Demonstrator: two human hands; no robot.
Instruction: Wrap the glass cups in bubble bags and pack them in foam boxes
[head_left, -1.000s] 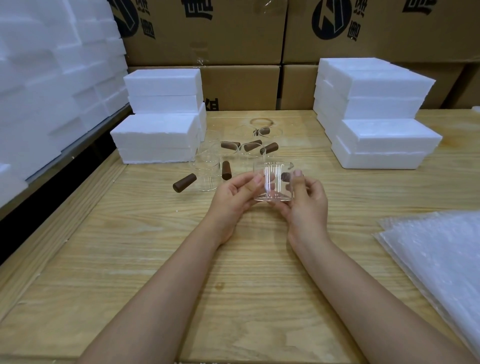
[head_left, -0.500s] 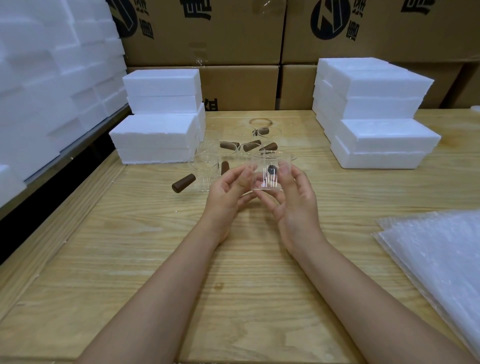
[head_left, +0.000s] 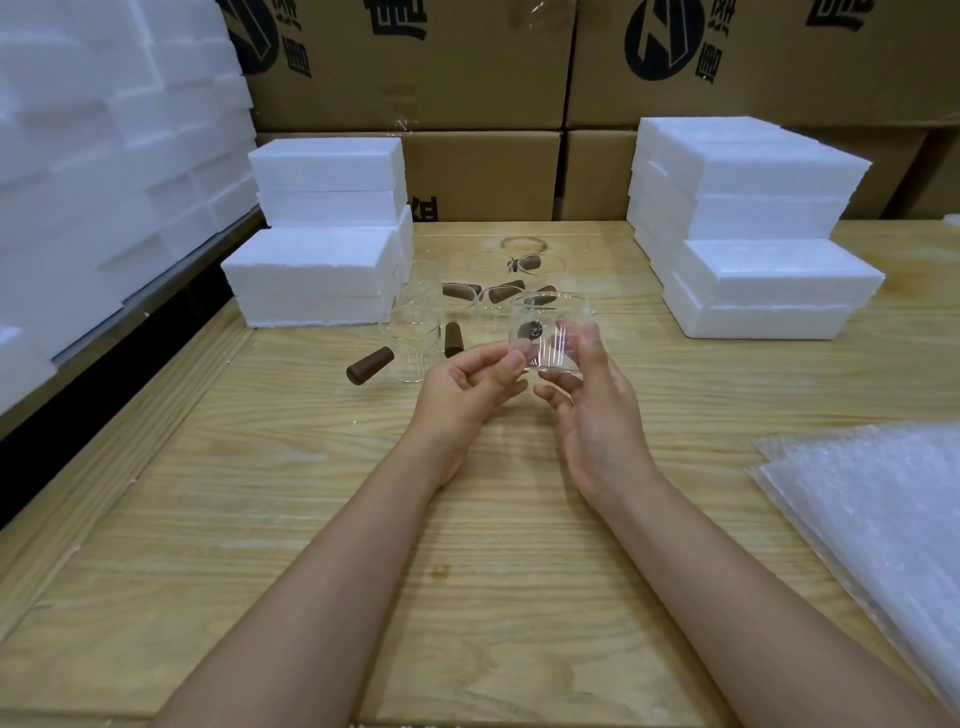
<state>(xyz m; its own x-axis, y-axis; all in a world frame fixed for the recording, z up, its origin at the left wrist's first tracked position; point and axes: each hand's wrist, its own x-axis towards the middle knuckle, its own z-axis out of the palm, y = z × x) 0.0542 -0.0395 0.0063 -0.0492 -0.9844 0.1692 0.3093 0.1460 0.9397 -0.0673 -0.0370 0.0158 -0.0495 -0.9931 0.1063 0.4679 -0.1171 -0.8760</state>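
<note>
One glass cup (head_left: 546, 332) upright w/ left hand (head_left: 467, 391) pinching base, right hand (head_left: 597, 415) gripping side.

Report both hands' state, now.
Left hand: curled, fingertips pinching the glass cup at its lower edge.
Right hand: holding the same cup, thumb against its side.

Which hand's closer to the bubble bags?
Right. Both hold the glass cup; the right hand is on its side toward the bubble bags, the left hand on the far side.

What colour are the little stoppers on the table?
The stoppers are dark brown, clearest in the head view.
</note>
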